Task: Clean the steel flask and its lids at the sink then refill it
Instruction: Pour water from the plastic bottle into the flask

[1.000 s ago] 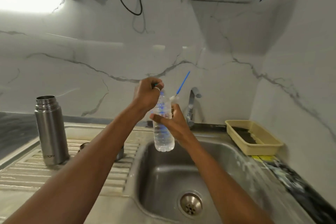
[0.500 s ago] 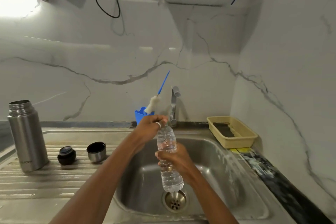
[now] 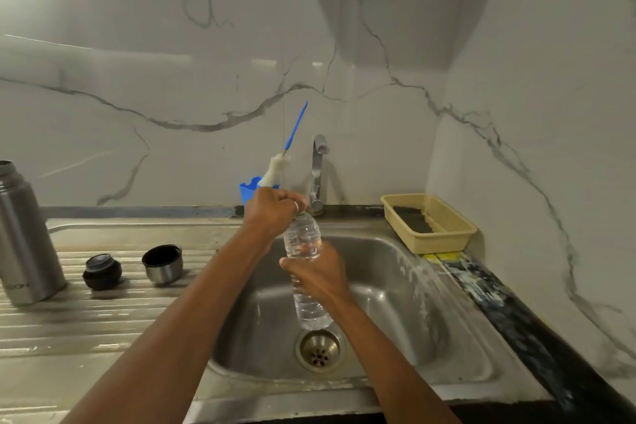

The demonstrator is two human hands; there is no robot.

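A clear plastic water bottle (image 3: pixel 303 237) with water in it is upright over the sink basin (image 3: pixel 406 313). My right hand (image 3: pixel 318 273) grips its middle. My left hand (image 3: pixel 273 213) is closed over its cap at the top. The open steel flask (image 3: pixel 22 237) stands at the far left on the draining board (image 3: pixel 86 320). Beside it sit a black inner lid (image 3: pixel 102 271) and a steel cup lid (image 3: pixel 162 263), mouth up.
A tap (image 3: pixel 318 172) rises behind the basin. A blue holder (image 3: pixel 248 190) with a blue-handled bottle brush (image 3: pixel 285 151) stands left of the tap. A beige basket (image 3: pixel 428 222) sits at the back right. A dark wet counter strip (image 3: pixel 509 306) runs along the right wall.
The bottle and both hands have come down from chest height to just above the drain. The view has shifted, so the flask now sits at the left edge and both lids show.
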